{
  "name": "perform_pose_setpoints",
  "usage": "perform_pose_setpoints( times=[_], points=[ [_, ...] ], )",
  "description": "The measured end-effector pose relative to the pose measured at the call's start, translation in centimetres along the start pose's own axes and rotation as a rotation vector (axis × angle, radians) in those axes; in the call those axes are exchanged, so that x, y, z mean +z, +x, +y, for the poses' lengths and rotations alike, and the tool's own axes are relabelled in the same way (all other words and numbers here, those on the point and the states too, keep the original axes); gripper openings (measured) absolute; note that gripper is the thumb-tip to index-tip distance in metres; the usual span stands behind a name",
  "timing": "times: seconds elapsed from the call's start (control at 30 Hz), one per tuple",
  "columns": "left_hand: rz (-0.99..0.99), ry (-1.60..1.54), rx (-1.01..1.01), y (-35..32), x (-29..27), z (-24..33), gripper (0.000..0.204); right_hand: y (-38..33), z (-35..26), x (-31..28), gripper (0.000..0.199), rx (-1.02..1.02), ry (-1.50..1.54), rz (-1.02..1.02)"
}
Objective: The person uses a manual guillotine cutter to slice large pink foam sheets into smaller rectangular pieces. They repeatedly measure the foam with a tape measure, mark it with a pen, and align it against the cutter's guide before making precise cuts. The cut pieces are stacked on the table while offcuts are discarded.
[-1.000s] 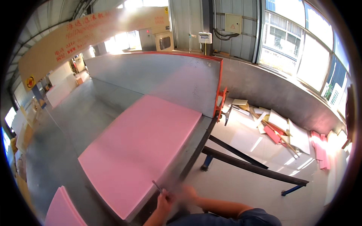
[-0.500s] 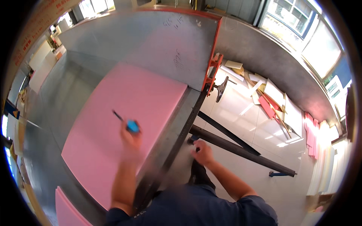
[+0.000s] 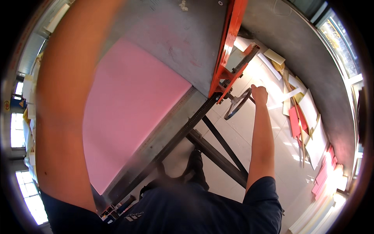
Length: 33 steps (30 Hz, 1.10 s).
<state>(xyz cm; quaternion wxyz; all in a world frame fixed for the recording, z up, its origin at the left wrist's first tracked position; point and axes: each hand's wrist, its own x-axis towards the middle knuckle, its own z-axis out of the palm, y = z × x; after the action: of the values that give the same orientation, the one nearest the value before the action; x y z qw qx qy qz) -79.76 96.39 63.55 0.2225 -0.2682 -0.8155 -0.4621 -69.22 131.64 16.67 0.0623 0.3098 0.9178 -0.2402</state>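
White lettering with stripes marks the dark shirt.

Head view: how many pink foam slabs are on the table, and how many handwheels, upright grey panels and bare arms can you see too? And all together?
Pink foam slab on the metal table: 1
Handwheel: 1
Upright grey panel: 1
Bare arms: 2 (left arm, right arm)
Total: 5
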Motion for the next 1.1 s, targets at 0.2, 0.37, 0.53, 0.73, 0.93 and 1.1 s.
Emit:
perform_pose_setpoints(
  times=[0.2, 0.37, 0.53, 0.73, 0.93, 1.1],
  points=[
    [-0.219, -0.14, -0.073, -1.4, 1.9, -2.1, 0.025, 7.5, -0.2, 5.8, 0.035, 0.304, 0.604, -0.434],
    [-0.126, -0.066, -0.266, -1.4, 2.6, -2.4, 0.027, 8.5, 0.1, 8.4, 0.024, 0.507, 0.652, -0.52],
    [-0.304, -0.149, -0.088, 3.5, 2.0, -5.7, 0.026, 15.5, 5.5, 10.0, 0.021, 0.557, 0.68, -0.532],
    [-0.228, 0.053, -0.227, -0.4, 1.3, -3.5, 0.037, 5.6, 2.8, 9.9, 0.024, -0.192, -0.276, -0.154],
    [-0.227, 0.054, -0.21, -2.5, -2.7, -2.4, 0.047, -18.4, -3.0, 7.8, 0.049, 0.0, 0.198, 0.201],
    [-0.237, 0.059, -0.251, -6.1, -3.5, 1.1, 0.052, -17.9, -3.1, 8.8, 0.042, 0.042, 0.16, 0.252]
  ],
)
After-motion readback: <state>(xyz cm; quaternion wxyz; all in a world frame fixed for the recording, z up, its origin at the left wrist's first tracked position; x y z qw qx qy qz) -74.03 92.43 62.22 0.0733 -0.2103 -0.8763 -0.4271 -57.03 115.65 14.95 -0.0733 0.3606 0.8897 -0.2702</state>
